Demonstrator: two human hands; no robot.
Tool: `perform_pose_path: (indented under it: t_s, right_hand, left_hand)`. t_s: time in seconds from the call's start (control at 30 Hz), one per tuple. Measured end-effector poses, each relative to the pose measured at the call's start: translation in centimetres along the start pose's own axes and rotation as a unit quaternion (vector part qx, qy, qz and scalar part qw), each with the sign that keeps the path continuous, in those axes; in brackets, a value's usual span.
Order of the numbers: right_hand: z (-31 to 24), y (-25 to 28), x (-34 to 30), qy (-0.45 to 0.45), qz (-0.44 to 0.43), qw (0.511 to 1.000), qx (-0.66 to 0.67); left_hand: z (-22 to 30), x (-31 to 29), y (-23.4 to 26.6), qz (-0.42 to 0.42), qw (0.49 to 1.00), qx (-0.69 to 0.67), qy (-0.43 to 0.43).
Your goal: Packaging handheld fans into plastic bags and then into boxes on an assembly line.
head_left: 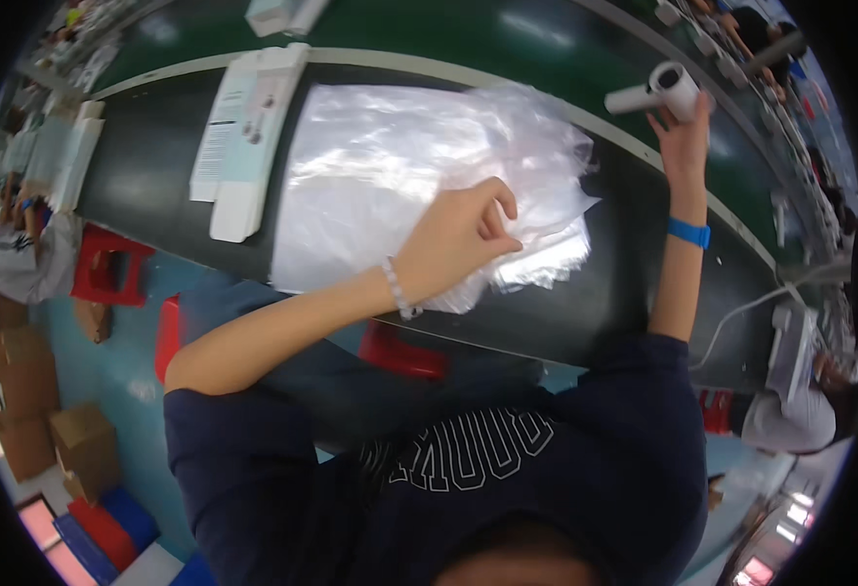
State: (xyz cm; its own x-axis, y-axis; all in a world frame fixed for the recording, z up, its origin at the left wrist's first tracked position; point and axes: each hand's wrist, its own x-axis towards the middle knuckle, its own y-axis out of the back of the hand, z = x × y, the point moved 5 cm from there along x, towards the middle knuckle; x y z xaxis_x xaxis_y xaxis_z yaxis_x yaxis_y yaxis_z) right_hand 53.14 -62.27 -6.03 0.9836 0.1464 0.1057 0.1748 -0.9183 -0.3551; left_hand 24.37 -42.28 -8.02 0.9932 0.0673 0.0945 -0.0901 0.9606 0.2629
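Observation:
My right hand (684,146) is stretched out to the far right, its fingers wrapped round a white device shaped like a hair dryer (678,93). A round barrel with a dark opening and a white tube pointing left make up that device. Over a spread pile of clear plastic bags (370,146) hovers my left hand (458,234), loosely curled, with a gap between thumb and forefinger. No bag is visibly gripped there. The bags lie on the dark work table (146,166), their right ends crumpled and overlapping.
Left of the bags lie flat white and pale green printed boxes (253,137). A green conveyor belt (399,29) runs along the far side behind a pale rail. Other people sit at both ends, near red stools (111,264). A white cable (741,311) crosses the table at right.

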Motion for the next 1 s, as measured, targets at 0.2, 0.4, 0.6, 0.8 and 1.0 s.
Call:
perform_pose_path:
  t_s: [0.2, 0.4, 0.6, 0.8, 1.0]
  right_hand:
    - [-1.4, 1.1, -0.8, -0.080, 0.066, 0.994, -0.018]
    - [-0.8, -0.1, -2.6, -0.146, 0.050, 0.988, -0.005]
    - [-0.6, -1.5, -3.2, -0.183, -0.020, 0.980, 0.071]
    - [-3.0, -5.4, -6.6, -0.073, -0.229, 0.935, -0.262]
    - [-10.4, -7.5, -12.1, 0.000, -0.322, 0.918, -0.231]
  left_hand:
    - [0.2, 0.1, -1.3, 0.016, 0.997, 0.069, -0.029]
    - [0.9, -0.6, -1.6, 0.078, 0.982, 0.143, -0.100]
    - [2.1, -0.2, -0.9, 0.108, 0.979, 0.162, -0.054]
    - [0.9, -0.3, -1.6, 0.053, 0.967, 0.206, -0.137]
    - [0.7, -0.6, -2.2, 0.068, 0.987, 0.085, -0.115]
